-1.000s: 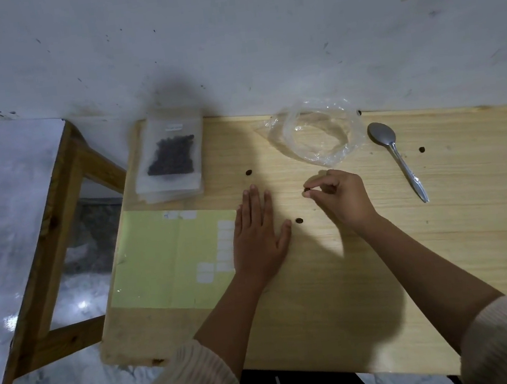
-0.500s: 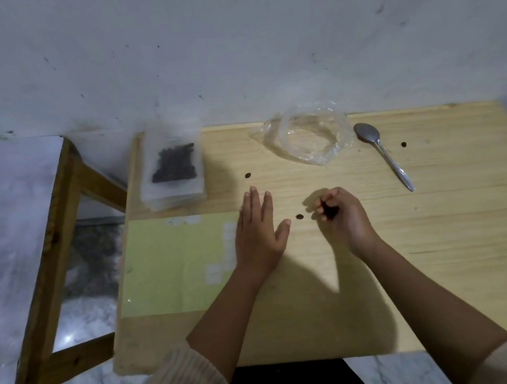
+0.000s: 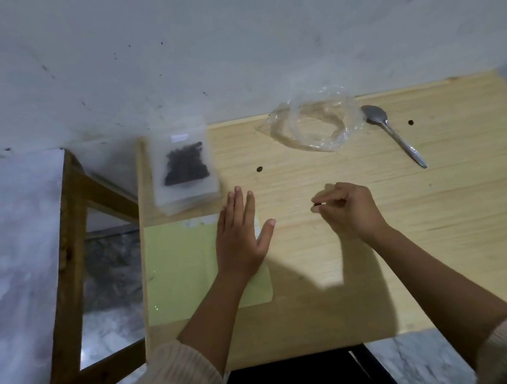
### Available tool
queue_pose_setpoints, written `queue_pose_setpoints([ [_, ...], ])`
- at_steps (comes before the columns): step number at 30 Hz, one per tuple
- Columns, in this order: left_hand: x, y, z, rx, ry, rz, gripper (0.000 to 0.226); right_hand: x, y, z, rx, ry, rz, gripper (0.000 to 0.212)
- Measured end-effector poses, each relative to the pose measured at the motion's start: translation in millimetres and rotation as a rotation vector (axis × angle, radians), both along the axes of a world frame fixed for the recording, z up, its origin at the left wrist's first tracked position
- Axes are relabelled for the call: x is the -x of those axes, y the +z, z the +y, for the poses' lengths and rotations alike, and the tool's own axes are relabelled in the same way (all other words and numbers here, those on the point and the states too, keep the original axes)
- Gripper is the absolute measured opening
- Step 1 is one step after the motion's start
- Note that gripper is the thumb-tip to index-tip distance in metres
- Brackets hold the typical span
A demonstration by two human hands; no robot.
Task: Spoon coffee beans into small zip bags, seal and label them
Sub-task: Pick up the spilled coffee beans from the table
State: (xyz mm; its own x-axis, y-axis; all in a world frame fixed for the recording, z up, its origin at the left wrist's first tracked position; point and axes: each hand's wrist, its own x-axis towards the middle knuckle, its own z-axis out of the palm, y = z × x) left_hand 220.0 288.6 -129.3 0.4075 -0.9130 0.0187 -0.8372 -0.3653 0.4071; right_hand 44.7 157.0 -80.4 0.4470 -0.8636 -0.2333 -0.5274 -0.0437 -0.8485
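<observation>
While the person leans over it, desk: a pale wooden desk (image 3: 442, 232) stands against a white wall (image 3: 226, 35).
Left hand: the left hand (image 3: 240, 238) lies flat, palm down, fingers spread, holding nothing, its heel on a light green label sheet (image 3: 178, 265) at the desk's left side.
Right hand: the right hand (image 3: 348, 209) hovers just above the desk, thumb and forefinger pinched together on a single dark coffee bean (image 3: 315, 205).
Filled bags: a clear zip bag of dark coffee beans (image 3: 185, 165) tops a small stack at the far left corner, just behind the green sheet.
Empty bag: a crumpled clear plastic bag (image 3: 313, 120) lies near the wall.
Spoon: a metal spoon (image 3: 393, 133) rests just right of that bag, bowl toward the wall.
Stray beans: one loose bean (image 3: 259, 169) beyond the left fingertips, another (image 3: 410, 122) right of the spoon.
</observation>
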Motion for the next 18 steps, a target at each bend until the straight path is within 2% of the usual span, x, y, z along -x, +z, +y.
queue_pose_setpoints([
  [3, -0.2, -0.1, 0.9, 0.038, -0.004, 0.025, 0.068, -0.6, 0.8, 1.2, 0.024, 0.04, 0.063, 0.006],
  [5, -0.6, -0.5, 1.4, 0.055, -0.005, 0.043, 0.067, -3.2, 2.4, 1.5, 0.037, 0.075, 0.135, 0.009],
  [9, -0.5, -0.9, 1.5, 0.075, 0.011, 0.047, 0.066, -13.9, 7.4, -3.5, -0.086, -0.112, 0.096, 0.018],
  [12, -0.1, 1.0, -0.7, 0.071, 0.029, 0.037, 0.065, -34.4, 9.3, -5.7, -0.257, -0.205, -0.049, 0.024],
  [15, 0.8, 2.5, -3.6, 0.022, 0.033, -0.008, 0.066, -58.8, 17.6, -7.4, -0.627, -0.327, -0.437, 0.029],
  [16, 0.4, 2.5, -3.9, 0.001, 0.033, -0.019, 0.067, -64.4, 18.3, -9.6, -0.714, -0.33, -0.507, 0.03],
  [18, -1.0, 2.2, -3.3, -0.016, 0.025, -0.03, 0.067, -74.0, 17.7, -16.9, -0.716, -0.293, -0.429, 0.031],
])
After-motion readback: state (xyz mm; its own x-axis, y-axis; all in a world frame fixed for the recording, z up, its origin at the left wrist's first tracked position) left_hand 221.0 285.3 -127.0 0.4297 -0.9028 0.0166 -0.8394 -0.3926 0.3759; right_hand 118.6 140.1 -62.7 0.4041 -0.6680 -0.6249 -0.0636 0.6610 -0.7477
